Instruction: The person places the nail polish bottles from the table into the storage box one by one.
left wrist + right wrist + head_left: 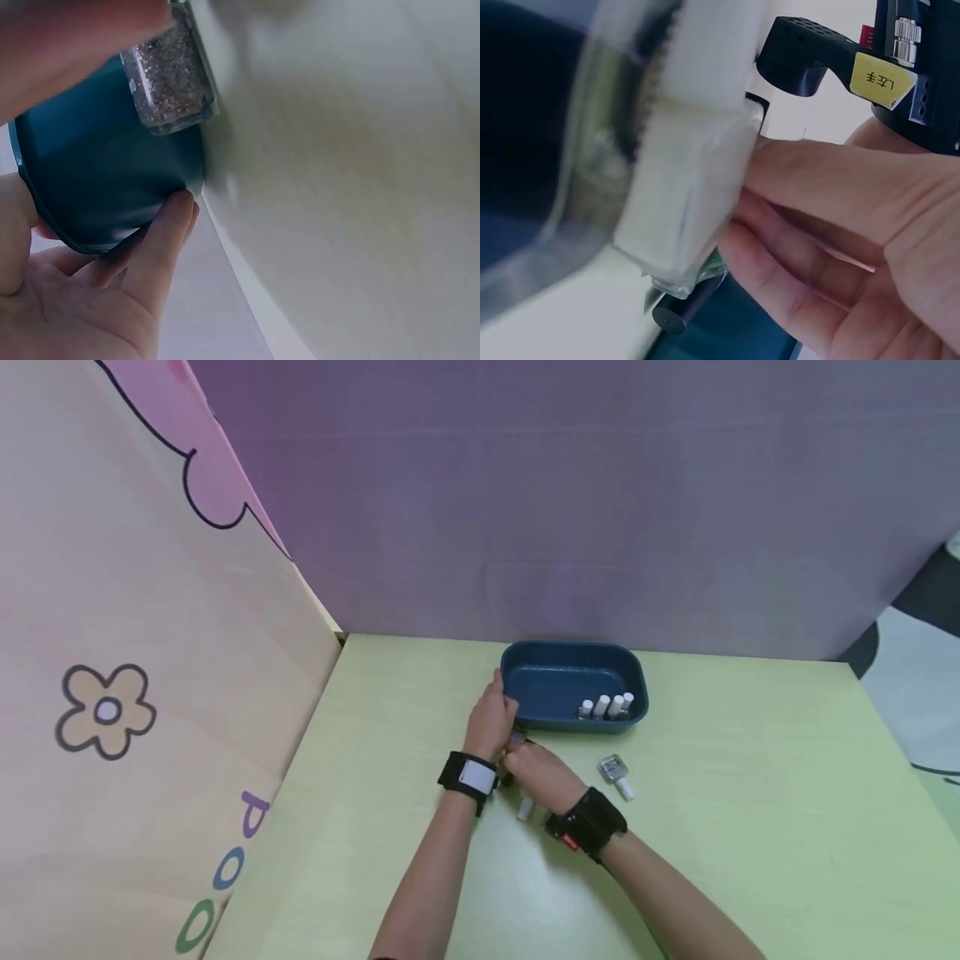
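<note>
My left hand (490, 724) holds the left end of a dark blue rectangular tub (555, 724), fingers along its outside wall and thumb at the rim. Just in front of the tub's near left corner, my right hand (543, 774) pinches a small nail polish bottle; in the left wrist view a glitter-filled glass bottle (174, 82) shows beside its fingers, against the tub. Several white-capped bottles (602, 706) lean in the tub's right front corner. Close to the right wrist camera, a blurred whitish bottle (686, 187) partly hides what the fingers hold.
A clear bottle with a white cap (615, 770) lies on the pale green table (750, 793), right of my right hand. Another white cap (525, 808) shows below that hand. A purple backdrop (600, 510) rises behind the table, and a printed panel (187, 677) borders the left.
</note>
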The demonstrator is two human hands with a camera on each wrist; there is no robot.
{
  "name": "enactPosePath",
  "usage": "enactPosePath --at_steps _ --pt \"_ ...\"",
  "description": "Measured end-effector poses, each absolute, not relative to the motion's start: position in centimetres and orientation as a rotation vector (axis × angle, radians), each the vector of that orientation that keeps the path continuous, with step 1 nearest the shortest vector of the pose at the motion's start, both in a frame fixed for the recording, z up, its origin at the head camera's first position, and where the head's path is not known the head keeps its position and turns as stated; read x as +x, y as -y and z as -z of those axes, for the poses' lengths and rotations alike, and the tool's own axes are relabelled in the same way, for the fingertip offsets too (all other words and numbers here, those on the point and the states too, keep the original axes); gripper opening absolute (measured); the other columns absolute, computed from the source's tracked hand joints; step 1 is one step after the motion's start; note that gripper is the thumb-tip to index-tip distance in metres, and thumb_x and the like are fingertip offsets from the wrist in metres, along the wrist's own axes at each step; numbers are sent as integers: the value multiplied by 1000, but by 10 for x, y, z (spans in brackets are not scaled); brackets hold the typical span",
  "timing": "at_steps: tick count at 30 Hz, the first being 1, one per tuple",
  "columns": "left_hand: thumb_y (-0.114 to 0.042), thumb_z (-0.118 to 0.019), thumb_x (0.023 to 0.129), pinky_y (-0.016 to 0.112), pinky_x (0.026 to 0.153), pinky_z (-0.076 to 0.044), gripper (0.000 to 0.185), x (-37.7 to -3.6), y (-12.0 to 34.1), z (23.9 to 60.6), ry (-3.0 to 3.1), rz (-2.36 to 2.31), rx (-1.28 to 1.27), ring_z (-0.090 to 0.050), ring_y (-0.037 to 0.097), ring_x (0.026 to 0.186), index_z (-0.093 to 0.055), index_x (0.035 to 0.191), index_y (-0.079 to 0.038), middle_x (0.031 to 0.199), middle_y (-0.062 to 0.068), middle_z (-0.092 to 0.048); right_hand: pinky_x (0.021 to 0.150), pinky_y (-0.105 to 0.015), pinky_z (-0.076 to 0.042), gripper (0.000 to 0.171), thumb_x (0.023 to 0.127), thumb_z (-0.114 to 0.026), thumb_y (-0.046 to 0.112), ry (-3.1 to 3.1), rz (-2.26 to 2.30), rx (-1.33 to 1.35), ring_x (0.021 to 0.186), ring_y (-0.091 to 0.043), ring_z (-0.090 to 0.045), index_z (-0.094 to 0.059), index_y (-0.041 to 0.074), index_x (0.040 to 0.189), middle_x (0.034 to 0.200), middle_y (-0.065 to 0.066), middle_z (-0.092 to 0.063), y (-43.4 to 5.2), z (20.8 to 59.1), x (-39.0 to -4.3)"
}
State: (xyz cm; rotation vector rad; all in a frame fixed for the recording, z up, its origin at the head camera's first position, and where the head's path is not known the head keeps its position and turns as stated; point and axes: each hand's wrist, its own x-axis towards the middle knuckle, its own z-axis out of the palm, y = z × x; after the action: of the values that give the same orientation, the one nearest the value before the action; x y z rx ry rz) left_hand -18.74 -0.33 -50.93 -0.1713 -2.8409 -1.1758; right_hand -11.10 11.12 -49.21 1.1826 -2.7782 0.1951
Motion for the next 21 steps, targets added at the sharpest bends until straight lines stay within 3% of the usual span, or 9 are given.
enactPosePath --at_steps 6,10,14,21 --pt "-13 -50 95 30 53 -39 65 -188 2 509 2824 1144 -175 -47 19 56 -28 155 0 132 16 -59 70 -29 -54 11 83 -72 -1 2835 -198 1178 82 -17 -65 -73 10 87 95 -4 -68 -113 492 -110" --pt "-13 -48 96 29 51 -35 65 -187 3 510 2831 1166 -180 -43 17 54 -25 156 -1 128 15 -59 68 -31 -54 10 81 -73 -1 2842 -189 1199 79 -19 -65 -71 8 82 93 -5 -67 -116 490 -109" --pt "-14 -47 97 27 50 -31 65 -187 3 510 2836 1185 -183 -37 16 51 -23 156 -2 118 14 -60 70 -31 -54 10 78 -75 0 2848 -193 1221 79 -19 -65 -70 9 81 92 -5 -68 -121 489 -109" --pt "-13 -47 96 27 49 -29 65 -187 3 509 2835 1182 -176 -36 15 50 -24 156 0 94 11 -55 68 -28 -52 13 83 -69 -1 2922 -176 1235 77 -15 -65 -74 11 84 87 -1 -71 -129 484 -109"
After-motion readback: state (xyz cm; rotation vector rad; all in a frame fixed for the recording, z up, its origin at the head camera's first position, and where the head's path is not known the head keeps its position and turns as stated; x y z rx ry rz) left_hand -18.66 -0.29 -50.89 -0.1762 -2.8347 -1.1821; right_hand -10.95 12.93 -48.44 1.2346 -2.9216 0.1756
